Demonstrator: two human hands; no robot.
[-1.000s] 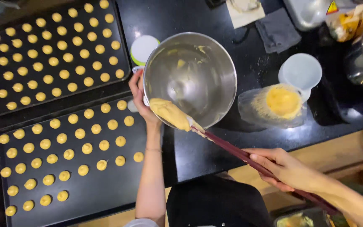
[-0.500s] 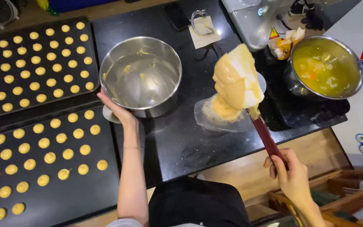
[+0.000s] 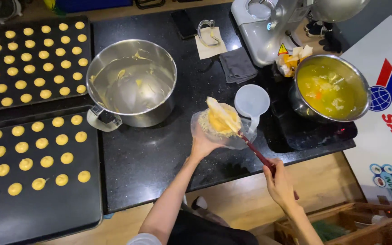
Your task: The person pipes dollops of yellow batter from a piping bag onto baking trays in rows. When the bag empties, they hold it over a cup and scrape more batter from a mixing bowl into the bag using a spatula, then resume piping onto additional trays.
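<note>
My left hand (image 3: 203,144) grips a clear piping bag (image 3: 218,130) from below, its mouth open and holding yellow batter. My right hand (image 3: 279,182) holds the dark red handle of a spatula (image 3: 232,124), whose batter-loaded blade lies over the bag's opening. A steel mixing bowl (image 3: 131,86) with batter smears stands on the black counter to the left, apart from both hands. A white plastic cup (image 3: 252,102) stands just behind the bag.
Two black baking trays (image 3: 37,145) with several rows of piped yellow rounds lie at the left. A steel pot of yellow liquid (image 3: 331,87) sits at the right, a stand mixer (image 3: 273,22) behind it. A white appliance (image 3: 386,113) borders the counter's right side.
My left hand has let go of the steel bowl and taken hold of the piping bag. The spatula with its batter has come down onto the bag's opening. The view shifted right.
</note>
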